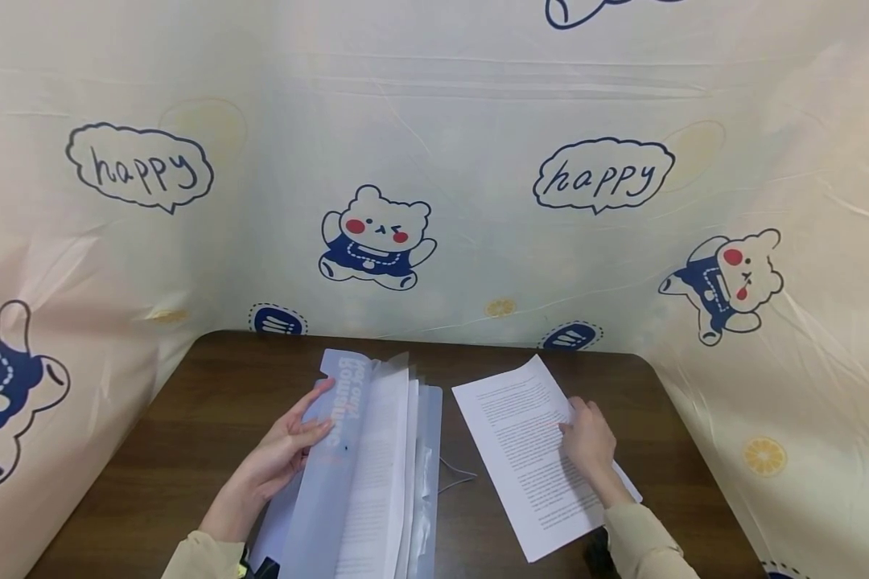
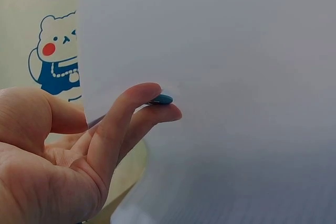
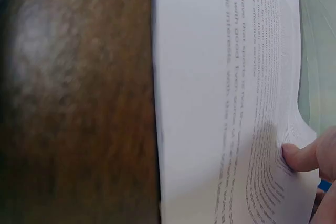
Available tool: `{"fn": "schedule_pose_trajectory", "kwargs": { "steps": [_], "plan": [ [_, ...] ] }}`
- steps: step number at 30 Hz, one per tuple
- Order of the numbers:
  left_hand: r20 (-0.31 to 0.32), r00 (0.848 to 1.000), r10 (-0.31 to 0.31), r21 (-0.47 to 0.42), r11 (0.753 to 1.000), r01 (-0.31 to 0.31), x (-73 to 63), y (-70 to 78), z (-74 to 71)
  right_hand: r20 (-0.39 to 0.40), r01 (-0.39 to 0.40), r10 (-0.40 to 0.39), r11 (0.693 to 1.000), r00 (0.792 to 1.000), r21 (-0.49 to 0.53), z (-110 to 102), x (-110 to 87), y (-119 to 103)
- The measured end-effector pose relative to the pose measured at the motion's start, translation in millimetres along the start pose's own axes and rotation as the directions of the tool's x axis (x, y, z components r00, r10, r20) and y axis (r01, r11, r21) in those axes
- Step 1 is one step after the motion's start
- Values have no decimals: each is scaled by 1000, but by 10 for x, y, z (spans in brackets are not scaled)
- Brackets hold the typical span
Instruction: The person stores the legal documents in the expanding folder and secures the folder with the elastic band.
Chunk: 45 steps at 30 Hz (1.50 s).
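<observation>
Paper in right grip, long axis angling away leftward, left grip holding folder

The word "happy" is written inside two speech bubbles on the patterned backdrop. On the printed sheet, "believe that sports" and "interests, with the" can be read. On the blue folder, large pale letters are only partly legible.

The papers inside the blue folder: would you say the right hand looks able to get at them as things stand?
Probably yes, though the right hand would likely need to release the printed paper it grips; the left hand holds the folder cover back, leaving the inside papers exposed.
</observation>
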<state>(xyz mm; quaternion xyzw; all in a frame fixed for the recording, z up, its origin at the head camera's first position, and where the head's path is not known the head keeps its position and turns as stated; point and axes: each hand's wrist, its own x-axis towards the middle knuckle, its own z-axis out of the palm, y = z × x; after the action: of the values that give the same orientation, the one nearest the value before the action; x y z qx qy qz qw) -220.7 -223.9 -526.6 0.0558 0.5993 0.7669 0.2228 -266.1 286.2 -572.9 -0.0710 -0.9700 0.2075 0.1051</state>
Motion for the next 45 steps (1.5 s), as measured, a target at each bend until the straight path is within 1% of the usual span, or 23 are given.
{"fn": "schedule_pose_trajectory", "kwargs": {
  "steps": [3, 6, 9, 12, 16, 19, 21, 22, 23, 25, 27, 29, 31, 32, 33, 35, 38, 40, 42, 45],
  "plan": [
    [11, 1000, 11, -7, 1000, -10, -6, -3, -4, 69, 10, -13, 998, 998, 54, -94, -16, 29],
    [11, 1000, 12, -10, 1000, -12, -14, 0, -8, 133, 23, -37, 994, 990, 105, -220, -28, 59],
    [4, 1000, 10, -15, 1000, -9, -26, 1, -20, 178, 24, -55, 985, 982, 172, -303, -24, 111],
    [-1, 1000, 3, -26, 1000, -3, -35, 6, -29, 208, 12, -65, 969, 976, 248, -352, -24, 167],
    [-4, 1000, 1, -30, 1000, -1, -38, 14, -34, 251, -40, -45, 946, 967, 322, -411, -31, 213],
    [-2, 1000, -4, -30, 1000, 4, -31, 17, -32, 316, -114, -14, 917, 949, 383, -474, -48, 239],
    [-1, 1000, -7, -29, 1000, 7, -28, 16, -32, 389, -168, -19, 882, 921, 440, -523, -64, 263],
    [1, 1000, -8, -29, 1000, 8, -27, 15, -33, 431, -188, -36, 865, 902, 466, -551, -76, 277],
    [2, 1000, -8, -29, 1000, 8, -27, 15, -35, 479, -212, -58, 846, 876, 489, -574, -86, 295],
    [4, 1000, -7, -31, 1000, 7, -27, 14, -40, 570, -260, -115, 805, 814, 533, -612, -109, 332],
    [6, 1000, -6, -38, 999, 6, -27, 11, -46, 649, -316, -175, 761, 740, 566, -629, -133, 364],
    [8, 1000, -3, -45, 999, 4, -26, 10, -52, 711, -388, -207, 719, 672, 576, -625, -161, 387],
    [11, 1000, -2, -52, 999, 2, -26, 9, -59, 750, -451, -220, 683, 624, 575, -604, -197, 396],
    [13, 1000, -1, -54, 999, 2, -28, 8, -61, 764, -476, -220, 670, 606, 570, -587, -216, 399],
    [15, 1000, -1, -54, 999, 2, -29, 7, -63, 773, -494, -220, 659, 594, 567, -571, -236, 402],
    [19, 1000, 0, -55, 999, 1, -31, 7, -65, 786, -521, -223, 641, 577, 564, -543, -270, 408],
    [19, 1000, 1, -51, 999, 0, -36, 5, -63, 790, -544, -239, 612, 564, 574, -511, -312, 422],
    [20, 1000, 4, -48, 999, -3, -38, 4, -59, 789, -555, -249, 594, 562, 583, -499, -335, 426],
    [20, 1000, 6, -42, 999, -5, -38, 2, -53, 781, -556, -258, 579, 569, 596, -488, -355, 425],
    [17, 1000, 6, -39, 999, -5, -36, 0, -47, 772, -552, -267, 570, 576, 609, -464, -377, 411]
  ]
}}
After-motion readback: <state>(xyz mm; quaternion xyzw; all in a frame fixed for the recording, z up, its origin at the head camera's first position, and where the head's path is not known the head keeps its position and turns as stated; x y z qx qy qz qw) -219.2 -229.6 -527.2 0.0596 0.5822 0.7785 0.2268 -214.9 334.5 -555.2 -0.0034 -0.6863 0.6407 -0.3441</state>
